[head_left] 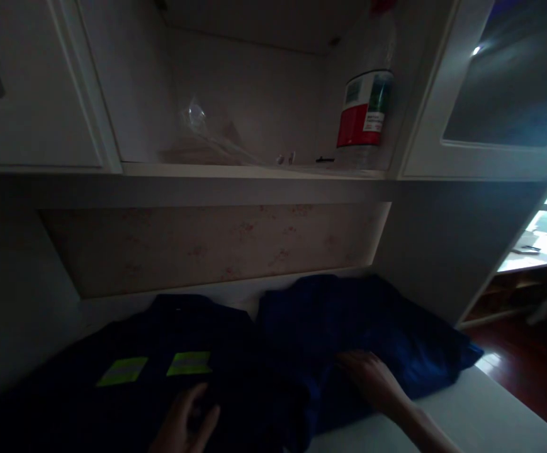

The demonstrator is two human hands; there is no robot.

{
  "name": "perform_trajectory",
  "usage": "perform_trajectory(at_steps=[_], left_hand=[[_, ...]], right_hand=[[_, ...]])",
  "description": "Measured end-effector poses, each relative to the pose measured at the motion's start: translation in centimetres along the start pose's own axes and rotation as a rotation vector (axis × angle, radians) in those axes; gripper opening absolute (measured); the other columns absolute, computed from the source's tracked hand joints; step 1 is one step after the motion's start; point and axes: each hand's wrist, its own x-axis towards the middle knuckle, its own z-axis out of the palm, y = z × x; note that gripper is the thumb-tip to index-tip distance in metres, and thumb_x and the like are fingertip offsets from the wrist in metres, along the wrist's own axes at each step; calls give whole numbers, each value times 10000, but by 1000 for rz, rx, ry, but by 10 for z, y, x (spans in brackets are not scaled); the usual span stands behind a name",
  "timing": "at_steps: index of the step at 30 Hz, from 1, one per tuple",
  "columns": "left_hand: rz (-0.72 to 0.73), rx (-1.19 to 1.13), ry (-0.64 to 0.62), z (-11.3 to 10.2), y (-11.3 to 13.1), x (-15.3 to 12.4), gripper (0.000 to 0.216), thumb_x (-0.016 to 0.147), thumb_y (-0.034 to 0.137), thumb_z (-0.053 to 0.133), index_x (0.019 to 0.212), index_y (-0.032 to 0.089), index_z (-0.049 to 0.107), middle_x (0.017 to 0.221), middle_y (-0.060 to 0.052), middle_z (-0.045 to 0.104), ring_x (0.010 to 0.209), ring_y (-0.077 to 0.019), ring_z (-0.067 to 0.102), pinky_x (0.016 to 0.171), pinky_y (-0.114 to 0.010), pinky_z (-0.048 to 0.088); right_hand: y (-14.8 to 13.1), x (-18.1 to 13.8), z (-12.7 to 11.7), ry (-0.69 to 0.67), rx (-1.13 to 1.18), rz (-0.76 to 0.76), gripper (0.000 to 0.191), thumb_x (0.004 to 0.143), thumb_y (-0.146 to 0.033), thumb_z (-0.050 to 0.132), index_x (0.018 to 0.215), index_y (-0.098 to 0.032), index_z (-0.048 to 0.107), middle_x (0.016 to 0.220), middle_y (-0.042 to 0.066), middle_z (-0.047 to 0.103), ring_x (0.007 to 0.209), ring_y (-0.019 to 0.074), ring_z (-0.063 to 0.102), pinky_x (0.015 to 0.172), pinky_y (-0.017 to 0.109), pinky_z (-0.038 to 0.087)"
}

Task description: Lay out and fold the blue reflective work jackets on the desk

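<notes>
The right hand (370,376) is lying flat, palm down, on a crumpled blue garment (372,327), its fingers spread and loosely extended rather than curled; it is pressing the cloth, not gripping it. The blue heap is bunching up beyond and to the right of those fingertips, reaching almost to the edge of the pale surface (490,409). The left hand (186,423) is hovering low over, or resting on, a darker navy work garment (160,352); its fingers are partly bent, but in this dim light I cannot tell whether they are pinching any fabric. Just beyond the left fingertips two yellow-green reflective patches (155,367) are showing.

Risks, as I judge them: the two dark garments are meeting between the hands, so a pull on one could be dragging the other out of shape. The blue heap's far corner is sitting close to the edge above the wooden floor (528,365) and could be sliding off under a sideways push. High above both hands, a bottle with a red and white label (365,116) is standing on the open shelf (254,170), and a raised arm could knock it.
</notes>
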Motion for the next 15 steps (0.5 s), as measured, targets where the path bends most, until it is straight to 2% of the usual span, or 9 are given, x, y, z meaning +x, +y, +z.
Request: perform_trajectory(at_steps=[2, 4, 6, 8, 10, 12, 14, 15], left_hand=[[56, -58, -17, 39, 34, 7, 815, 815, 626, 408, 1430, 101, 306, 1505, -139, 346, 1366, -244, 368, 1119, -408, 348], [126, -83, -29, 65, 59, 16, 850, 815, 550, 436, 1466, 45, 229, 1554, -146, 242, 1432, -244, 231, 1188, -438, 206], [186, -119, -75, 83, 76, 25, 793, 797, 439, 484, 1455, 42, 288, 1541, -137, 281, 1427, -243, 244, 1202, -439, 160], [225, -170, -132, 94, 88, 30, 724, 761, 367, 534, 1413, 80, 404, 1502, -114, 369, 1400, -246, 304, 1199, -427, 174], [232, -247, -182, 101, 99, 33, 663, 754, 377, 565, 1366, 132, 490, 1454, -96, 447, 1365, -251, 366, 1189, -429, 200], [202, -369, -235, 102, 107, 33, 588, 787, 464, 543, 1300, 178, 565, 1399, -90, 514, 1324, -254, 427, 1176, -443, 229], [147, -528, -301, 92, 107, 32, 598, 810, 602, 449, 1228, 210, 620, 1361, -86, 553, 1304, -247, 458, 1161, -441, 267], [116, -611, -339, 83, 102, 30, 672, 808, 683, 358, 1216, 219, 626, 1358, -88, 556, 1304, -243, 463, 1148, -440, 294]], right_hand=[[15, 21, -9, 134, 54, 178, 374, 928, -318, 388, 1186, -225, 642, 1129, 94, 687, 988, 273, 661, 825, 382, 493], [29, 40, -28, 282, 62, 328, 446, 940, -338, 312, 1211, -128, 596, 1083, 173, 685, 940, 318, 670, 760, 402, 491], [34, 56, -60, 413, 65, 405, 505, 960, -395, 235, 1200, -98, 565, 1056, 207, 677, 931, 341, 663, 739, 415, 477], [25, 63, -96, 523, 72, 434, 501, 958, -461, 241, 1147, -135, 572, 1028, 177, 681, 927, 320, 658, 742, 390, 469], [2, 55, -129, 588, 112, 380, 462, 938, -524, 307, 1079, -185, 587, 931, 103, 692, 844, 258, 662, 720, 333, 472], [-32, 32, -148, 578, 208, 219, 431, 911, -563, 381, 983, -204, 610, 797, 49, 677, 710, 199, 644, 660, 280, 478], [-66, -1, -152, 428, 304, -14, 401, 908, -549, 431, 878, -208, 638, 759, 42, 669, 681, 173, 632, 638, 249, 491], [-80, -18, -148, 275, 319, -114, 368, 916, -518, 454, 876, -216, 661, 808, 48, 682, 744, 173, 647, 672, 241, 502]])
